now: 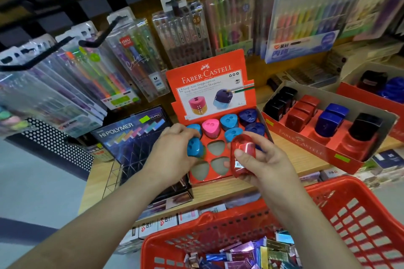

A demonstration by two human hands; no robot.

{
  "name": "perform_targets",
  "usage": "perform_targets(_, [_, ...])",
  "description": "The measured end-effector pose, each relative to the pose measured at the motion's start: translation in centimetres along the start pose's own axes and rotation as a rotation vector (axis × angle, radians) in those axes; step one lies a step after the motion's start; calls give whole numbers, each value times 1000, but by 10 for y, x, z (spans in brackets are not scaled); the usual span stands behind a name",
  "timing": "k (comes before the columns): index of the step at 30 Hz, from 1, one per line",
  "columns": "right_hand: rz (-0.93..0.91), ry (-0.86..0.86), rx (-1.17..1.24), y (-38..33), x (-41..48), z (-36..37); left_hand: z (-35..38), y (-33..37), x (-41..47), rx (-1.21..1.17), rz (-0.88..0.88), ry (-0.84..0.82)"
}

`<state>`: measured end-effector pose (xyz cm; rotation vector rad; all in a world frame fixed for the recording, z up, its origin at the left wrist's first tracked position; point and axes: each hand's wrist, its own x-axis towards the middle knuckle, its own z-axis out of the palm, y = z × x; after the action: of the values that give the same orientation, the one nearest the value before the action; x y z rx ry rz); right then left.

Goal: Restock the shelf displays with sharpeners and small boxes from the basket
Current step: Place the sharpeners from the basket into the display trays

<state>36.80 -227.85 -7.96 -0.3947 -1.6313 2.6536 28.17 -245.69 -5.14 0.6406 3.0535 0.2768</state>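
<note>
A wooden shelf [220, 192] in a shop holds a red display box [207, 85] with holes for sharpeners. Some holes [215, 147] are empty. The left hand [172, 150] has its fingers curled round a blue sharpener [194, 147] at the left edge of the box. The right hand [262, 166] pinches a red sharpener [241, 155] just above the box, thumb on top. The red basket [360, 214] sits below with shiny small boxes [240, 253] inside. The sharpeners look light, hard and smooth, so they could slip. It seems best to hold each one by its sides and push it straight down into a hole.
</note>
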Motion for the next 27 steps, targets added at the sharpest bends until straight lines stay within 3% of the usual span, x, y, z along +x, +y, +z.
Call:
perform_targets(8, [24,-47,77,3,0,-1,7,-7,6,101,8,-46])
perform_targets(18, [65,-85,-29,7,-3,-6,0,2,11,164,56,-101])
perform_targets(20, [57,-71,-59,4,-5,-6,-8,11,9,-48,12,-87])
perform_targets(23, [61,-42,-114,-6,-8,-8,-24,37,-5,-945,-235,-307])
perform_targets(25, [60,-59,-222,-17,-9,-6,-27,48,-13,-1147,-223,-408])
perform_targets(27, [48,-102,-410,-30,-9,-4,-27,58,-18,-1220,-194,-385])
